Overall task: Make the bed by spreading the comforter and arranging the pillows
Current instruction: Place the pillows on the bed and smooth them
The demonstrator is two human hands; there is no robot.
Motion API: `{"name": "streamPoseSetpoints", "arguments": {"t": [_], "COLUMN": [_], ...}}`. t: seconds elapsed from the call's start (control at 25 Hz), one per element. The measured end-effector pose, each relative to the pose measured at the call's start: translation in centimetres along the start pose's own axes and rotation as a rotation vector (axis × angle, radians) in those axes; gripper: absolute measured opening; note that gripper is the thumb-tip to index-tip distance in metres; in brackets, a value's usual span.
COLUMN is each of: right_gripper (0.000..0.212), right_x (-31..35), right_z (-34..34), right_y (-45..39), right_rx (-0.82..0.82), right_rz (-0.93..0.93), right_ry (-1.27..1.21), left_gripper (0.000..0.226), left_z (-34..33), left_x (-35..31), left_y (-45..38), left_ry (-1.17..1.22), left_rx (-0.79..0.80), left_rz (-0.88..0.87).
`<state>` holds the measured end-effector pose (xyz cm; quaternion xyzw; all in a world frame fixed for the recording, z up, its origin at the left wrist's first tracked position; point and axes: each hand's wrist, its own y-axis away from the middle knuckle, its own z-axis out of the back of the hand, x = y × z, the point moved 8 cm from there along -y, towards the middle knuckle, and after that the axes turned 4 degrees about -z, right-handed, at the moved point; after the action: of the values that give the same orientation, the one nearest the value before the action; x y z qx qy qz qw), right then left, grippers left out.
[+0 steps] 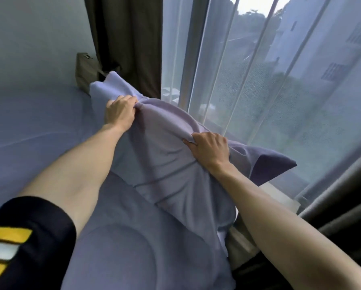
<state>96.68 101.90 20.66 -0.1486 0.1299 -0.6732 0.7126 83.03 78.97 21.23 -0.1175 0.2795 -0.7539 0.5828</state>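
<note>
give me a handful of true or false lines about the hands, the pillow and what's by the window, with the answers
1. Both hands grip the lavender pillow. True: the left hand bunches its far part, the right hand its near window-side edge.
2. The pillow lies flat on the bed. False: it is held up at a tilt.
3. A sheer white curtain covers the window. True.
4. The right hand rests open on the windowsill. False: it pinches pillow fabric.
5. A dark curtain hangs left of the sheer one. True.
</note>
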Motion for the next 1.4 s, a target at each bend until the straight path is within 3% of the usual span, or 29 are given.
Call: {"name": "streamPoseSetpoints", "arguments": {"t": [0.08,0.16,0.28,0.4,0.52,0.6,0.72,0.88,1.04,1.16,1.2,1.32,1.4], "right_gripper": [0.045,0.041,0.035,0.044,0.047,0.035,0.017,0.014,0.021,0.04,0.039,0.026,0.017], "right_x": [-2.2,-4.1,-7.3,-11.1,-13.6,-13.5,-13.3,-14.9,-14.9,-16.0,-16.2,-16.9,-17.9], "right_z": [-2.4,-6.4,-10.8,-10.6,-11.5,-12.0,-10.8,-7.4,-9.2,-10.4,-10.5,-10.0,-9.6], "right_y": [-1.5,-2.1,-1.8,-1.8,-1.4,-1.3,-2.0,-4.5,-4.4,-1.3,-0.3,1.7,2.1], "right_rx": [0.017,0.123,0.276,0.191,0.266,0.273,0.184,0.027,0.209,0.309,0.32,0.269,0.21], "right_rz": [-0.034,-0.083,-0.184,-0.312,-0.489,-0.518,-0.495,-0.544,-0.521,-0.594,-0.586,-0.624,-0.685], "right_ry": [0.002,-0.006,-0.102,-0.378,-0.493,-0.509,-0.455,-0.428,-0.278,-0.361,-0.378,-0.375,-0.343], "left_gripper": [0.021,0.029,0.06,0.073,0.096,0.084,0.047,0.045,0.051,0.06,0.06,0.06,0.06], "left_z": [-3.5,-8.1,-14.1,-16.1,-18.0,-18.7,-18.2,-15.8,-15.5,-14.5,-14.7,-17.0,-17.2], "left_x": [-1.9,-3.2,-4.7,-5.0,-4.1,-4.2,-4.8,-4.1,-4.9,-5.3,-5.7,-7.8,-8.2], "left_y": [-2.5,-3.4,-2.7,-2.4,-2.3,-1.8,-2.8,-5.6,-4.4,-3.7,-3.7,-2.5,-1.9], "left_ry": [0.002,-0.001,0.137,0.32,0.465,0.507,0.572,0.643,0.509,0.444,0.424,0.295,0.267], "left_rx": [0.039,0.231,0.5,0.514,0.549,0.576,0.481,0.335,0.278,0.199,0.243,0.578,0.645], "left_rz": [0.051,0.158,0.341,0.506,0.727,0.784,0.766,0.823,0.737,0.628,0.546,0.289,0.252]}}
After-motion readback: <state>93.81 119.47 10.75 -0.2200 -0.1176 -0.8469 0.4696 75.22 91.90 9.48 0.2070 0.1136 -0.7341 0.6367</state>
